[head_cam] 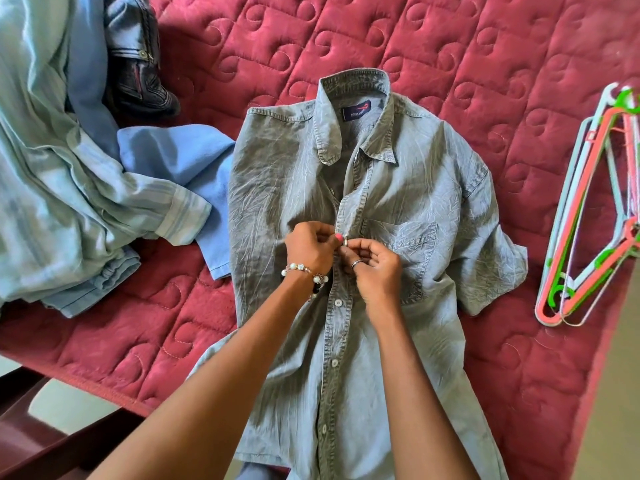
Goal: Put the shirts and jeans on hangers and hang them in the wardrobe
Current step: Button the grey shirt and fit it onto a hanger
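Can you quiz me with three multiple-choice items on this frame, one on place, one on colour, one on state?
1. Where do the hangers lie relative to the grey shirt?
A. On the bedcover to its right
B. Under its collar
C. On the pile of clothes

2. What colour is the quilted bedcover?
A. Green
B. Dark red
C. White

3. What are the hands doing?
A. Both lie flat on the bedcover
B. One lifts a hanger
C. Both pinch the shirt's front placket at a button

Answers:
1. A, the hangers sit in a stack near the right edge of the bed, apart from the shirt.
2. B, the cover shows dark red all round the shirt.
3. C, the left hand and right hand meet at mid-chest with fingers curled on the placket.
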Tool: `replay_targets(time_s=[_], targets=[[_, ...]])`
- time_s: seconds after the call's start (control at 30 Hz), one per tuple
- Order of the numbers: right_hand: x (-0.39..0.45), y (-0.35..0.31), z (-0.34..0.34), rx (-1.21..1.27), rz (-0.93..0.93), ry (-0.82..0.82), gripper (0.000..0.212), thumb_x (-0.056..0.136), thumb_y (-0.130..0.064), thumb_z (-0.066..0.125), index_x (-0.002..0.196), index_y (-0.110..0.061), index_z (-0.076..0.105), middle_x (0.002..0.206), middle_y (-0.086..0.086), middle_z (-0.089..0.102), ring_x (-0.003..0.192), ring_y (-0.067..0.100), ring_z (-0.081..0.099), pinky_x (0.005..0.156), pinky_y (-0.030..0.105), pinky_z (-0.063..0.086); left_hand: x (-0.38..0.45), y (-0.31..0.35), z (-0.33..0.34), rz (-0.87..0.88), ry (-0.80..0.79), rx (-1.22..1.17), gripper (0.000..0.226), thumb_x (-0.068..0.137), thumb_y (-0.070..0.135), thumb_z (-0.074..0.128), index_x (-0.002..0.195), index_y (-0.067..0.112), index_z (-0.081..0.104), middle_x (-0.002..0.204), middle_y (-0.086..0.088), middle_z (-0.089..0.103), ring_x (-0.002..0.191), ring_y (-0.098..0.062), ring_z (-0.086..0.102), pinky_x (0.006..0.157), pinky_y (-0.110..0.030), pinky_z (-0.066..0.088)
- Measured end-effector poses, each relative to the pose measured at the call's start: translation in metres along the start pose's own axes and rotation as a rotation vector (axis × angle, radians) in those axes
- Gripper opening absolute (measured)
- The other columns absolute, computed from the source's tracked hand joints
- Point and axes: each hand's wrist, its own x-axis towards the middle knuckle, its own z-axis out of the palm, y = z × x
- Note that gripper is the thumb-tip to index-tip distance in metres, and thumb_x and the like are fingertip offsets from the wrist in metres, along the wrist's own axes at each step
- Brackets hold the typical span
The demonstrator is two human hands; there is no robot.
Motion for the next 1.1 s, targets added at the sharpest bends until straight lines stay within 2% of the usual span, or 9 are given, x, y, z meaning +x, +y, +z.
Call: replay_targets(time_s=[0.1, 0.2, 0.3, 0.43, 0.57, 0.73, 0.8, 0.9, 1.1], targets=[[0.001, -0.001, -0.002, 0.019, 0.023, 0.008, 0.014, 0.083, -0.008, 0.073, 0.076, -0.021, 0.070, 0.074, 0.007, 0.070, 0.067, 0.017, 0.062, 0.068, 0.040, 0.055, 0.000, 0.000, 0.001, 0.003, -0.016, -0.016, 0.023, 0.083, 0.016, 0.072, 0.105, 0.010, 0.068, 0.090, -0.002, 0.070, 0.078, -0.011, 0.063, 0.073, -0.020, 0.048], [0.005, -0.007, -0.003, 0.043, 0.095, -0.022, 0.016, 0.085, -0.006, 0.070, 0.073, -0.016, 0.068, 0.069, 0.007, 0.068, 0.062, 0.016, 0.061, 0.063, 0.038, 0.054, 0.002, 0.001, 0.000, 0.015, -0.082, -0.004, 0.024, 0.084, 0.011, 0.069, 0.107, 0.014, 0.065, 0.083, 0.001, 0.070, 0.071, -0.007, 0.061, 0.062, -0.013, 0.043], [0.010, -0.010, -0.003, -0.008, 0.117, -0.119, 0.017, 0.085, -0.009, 0.064, 0.071, -0.020, 0.064, 0.067, 0.003, 0.062, 0.062, 0.015, 0.056, 0.062, 0.035, 0.048, 0.006, 0.000, -0.002, -0.013, -0.139, -0.035, 0.020, 0.081, 0.002, 0.066, 0.096, 0.015, 0.064, 0.076, 0.000, 0.070, 0.069, -0.010, 0.062, 0.063, -0.021, 0.049], [0.013, -0.006, -0.004, -0.200, -0.045, -0.205, 0.011, 0.079, -0.014, 0.056, 0.075, -0.024, 0.056, 0.067, -0.007, 0.056, 0.067, 0.015, 0.051, 0.065, 0.042, 0.047, 0.020, -0.001, -0.005, -0.182, -0.225, -0.133, 0.023, 0.082, -0.004, 0.064, 0.074, 0.017, 0.060, 0.066, -0.004, 0.063, 0.063, -0.019, 0.057, 0.066, -0.031, 0.050], [0.007, -0.004, -0.005, -0.390, -0.272, -0.134, 0.018, 0.085, 0.000, 0.055, 0.081, -0.017, 0.056, 0.076, -0.004, 0.058, 0.072, 0.016, 0.052, 0.062, 0.030, 0.036, 0.022, 0.005, 0.004, -0.292, -0.166, -0.066, 0.018, 0.081, 0.002, 0.062, 0.073, 0.018, 0.060, 0.075, -0.006, 0.064, 0.068, -0.021, 0.060, 0.069, -0.031, 0.053], [-0.006, 0.001, 0.004, -0.482, -0.437, 0.031, 0.015, 0.087, 0.000, 0.058, 0.080, -0.012, 0.053, 0.084, -0.001, 0.050, 0.070, 0.012, 0.041, 0.058, 0.012, 0.029, 0.016, 0.013, 0.012, -0.321, -0.106, 0.020, 0.015, 0.083, 0.010, 0.057, 0.097, 0.013, 0.061, 0.098, -0.006, 0.066, 0.088, -0.022, 0.061, 0.072, -0.025, 0.043], [-0.006, 0.008, 0.007, -0.412, -0.411, 0.075, 0.016, 0.089, -0.001, 0.057, 0.079, -0.013, 0.053, 0.082, -0.001, 0.051, 0.070, 0.013, 0.043, 0.062, 0.014, 0.033, 0.015, 0.014, 0.011, -0.318, -0.114, 0.011, 0.014, 0.085, 0.010, 0.058, 0.098, 0.014, 0.058, 0.099, -0.005, 0.064, 0.090, -0.022, 0.060, 0.073, -0.026, 0.043], [-0.001, 0.010, 0.012, -0.267, -0.312, 0.074, 0.011, 0.084, -0.005, 0.052, 0.079, -0.014, 0.053, 0.077, 0.000, 0.055, 0.072, 0.022, 0.050, 0.062, 0.041, 0.043, 0.016, 0.012, 0.008, -0.320, -0.124, -0.040, 0.015, 0.085, 0.009, 0.060, 0.094, 0.017, 0.051, 0.101, -0.007, 0.063, 0.099, -0.024, 0.061, 0.087, -0.031, 0.049], [-0.014, 0.000, 0.017, -0.391, -0.484, 0.147, 0.005, 0.081, -0.010, 0.051, 0.079, -0.009, 0.054, 0.082, 0.001, 0.050, 0.070, 0.017, 0.044, 0.062, 0.026, 0.032, 0.012, 0.024, 0.003, -0.357, -0.126, 0.017, 0.012, 0.086, 0.006, 0.057, 0.083, 0.015, 0.049, 0.095, -0.004, 0.054, 0.087, -0.019, 0.052, 0.075, -0.027, 0.042]])
